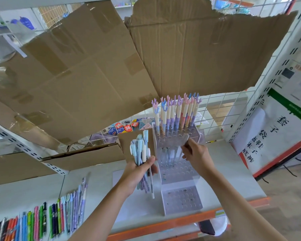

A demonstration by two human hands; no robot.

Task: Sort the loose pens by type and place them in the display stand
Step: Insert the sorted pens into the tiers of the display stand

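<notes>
The clear acrylic tiered display stand (179,173) has a polka-dot look from its rows of round holes. Antler-topped pens (176,112) in it go cream, then pink, lilac or blue lower down. The held bunch of pastel pens (142,150) is light blue, white and purple. Loose pens on the pale grey shelf (33,221) run black, orange, blue, green, pink, lilac. Plain brown cardboard sheets (94,66) behind.

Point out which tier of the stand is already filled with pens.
The top tier at the back: antler-capped pens stand in it, while the bottom tier shows only bare holes.
</notes>
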